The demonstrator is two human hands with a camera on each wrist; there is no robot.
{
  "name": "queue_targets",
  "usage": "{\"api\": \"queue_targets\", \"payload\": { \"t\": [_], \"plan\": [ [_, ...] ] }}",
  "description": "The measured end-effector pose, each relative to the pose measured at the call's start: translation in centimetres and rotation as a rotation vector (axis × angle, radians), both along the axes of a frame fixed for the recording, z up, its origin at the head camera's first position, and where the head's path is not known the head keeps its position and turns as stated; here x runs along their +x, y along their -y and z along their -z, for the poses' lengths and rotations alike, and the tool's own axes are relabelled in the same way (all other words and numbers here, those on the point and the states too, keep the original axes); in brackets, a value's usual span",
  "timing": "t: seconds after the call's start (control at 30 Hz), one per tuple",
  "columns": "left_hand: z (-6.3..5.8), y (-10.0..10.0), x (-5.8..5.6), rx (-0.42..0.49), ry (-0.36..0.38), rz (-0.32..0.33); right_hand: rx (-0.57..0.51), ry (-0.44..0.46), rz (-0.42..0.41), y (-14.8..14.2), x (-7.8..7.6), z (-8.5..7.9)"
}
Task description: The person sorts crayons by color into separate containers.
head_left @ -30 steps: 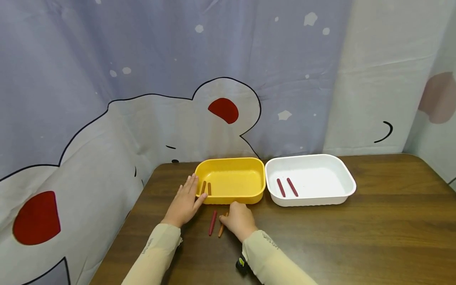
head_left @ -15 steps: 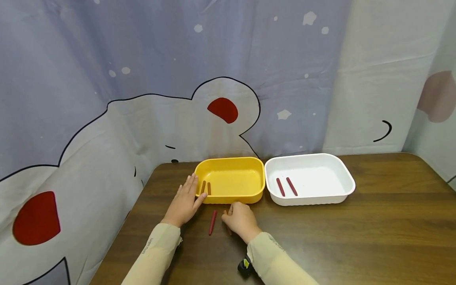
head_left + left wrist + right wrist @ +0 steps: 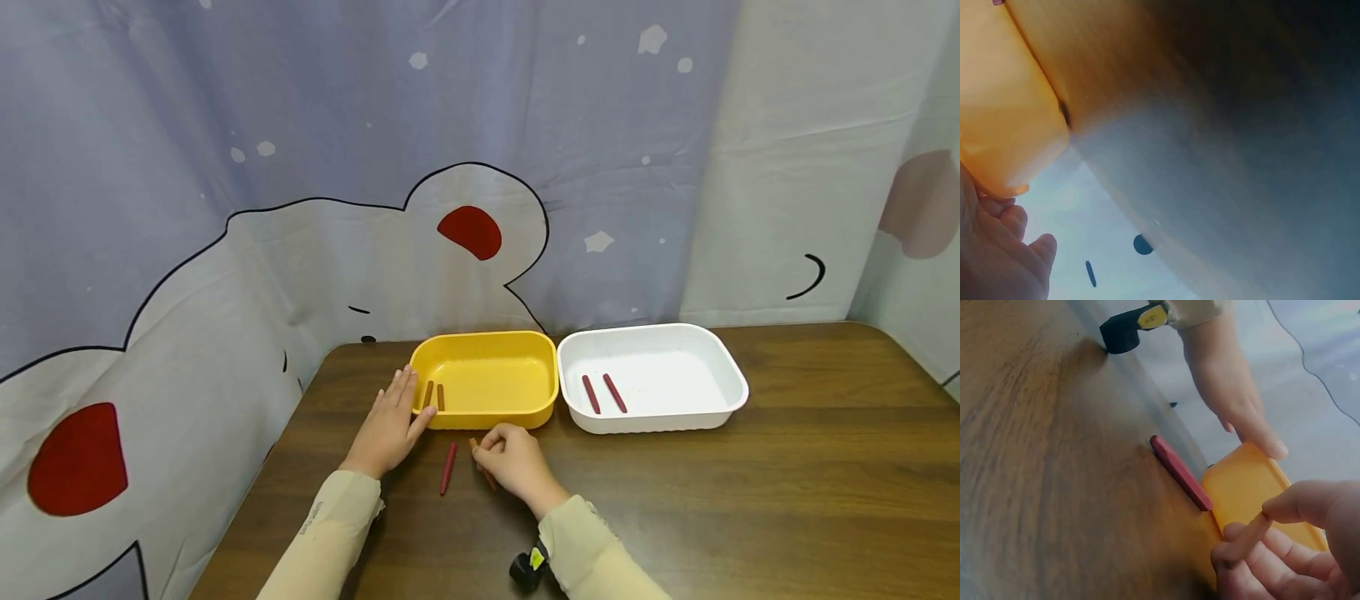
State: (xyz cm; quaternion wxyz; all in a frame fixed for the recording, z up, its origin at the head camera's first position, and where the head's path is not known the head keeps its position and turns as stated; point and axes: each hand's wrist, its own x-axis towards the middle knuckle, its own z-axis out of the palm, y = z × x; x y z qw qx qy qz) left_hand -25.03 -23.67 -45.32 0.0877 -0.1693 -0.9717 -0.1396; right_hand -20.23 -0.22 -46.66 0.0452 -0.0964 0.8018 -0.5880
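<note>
My right hand (image 3: 516,467) pinches an orange-brown crayon (image 3: 488,478) between thumb and fingers, just in front of the yellow tray (image 3: 480,420). Part of that crayon is hidden by the fingers. On the tabletop to its left lies a red crayon (image 3: 447,469), seen in the right wrist view with one end close to the tray. My left hand (image 3: 385,429) rests with straight fingers against the tray's left side. Inside the yellow tray, near that hand, are two brown crayons (image 3: 440,397).
A white tray (image 3: 660,423) stands right beside the yellow one and contains two dark red crayons (image 3: 614,393). Both trays sit near the back edge of the wooden table (image 3: 817,467). Behind it hangs a printed curtain (image 3: 622,167).
My right hand has shifted slightly right and turned, and the orange-brown crayon has swung with it to slant the other way. My left hand has stayed on the yellow tray.
</note>
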Motion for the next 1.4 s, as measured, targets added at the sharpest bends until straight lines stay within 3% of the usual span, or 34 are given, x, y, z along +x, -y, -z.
{"api": "queue_targets", "payload": {
  "t": [0.23,0.47,0.63,0.97,1.4],
  "plan": [
    [0.1,0.1,0.1,-0.002,0.005,-0.007,-0.267,0.11,-0.137,-0.5,-0.1,-0.6],
    [0.1,0.0,0.0,0.001,-0.01,-0.006,-0.392,0.178,-0.219,-1.0,-0.5,-2.5],
    [0.1,0.1,0.0,-0.014,0.003,-0.014,-0.411,0.171,-0.247,-1.2,-1.1,-3.7],
    [0.1,0.0,0.1,0.001,0.004,-0.006,-0.396,0.116,-0.198,-1.5,-3.8,-5.8],
    [0.0,0.0,0.0,0.003,-0.001,0.003,-0.293,0.187,-0.048,-1.1,-7.7,-5.3]
  ]
}}
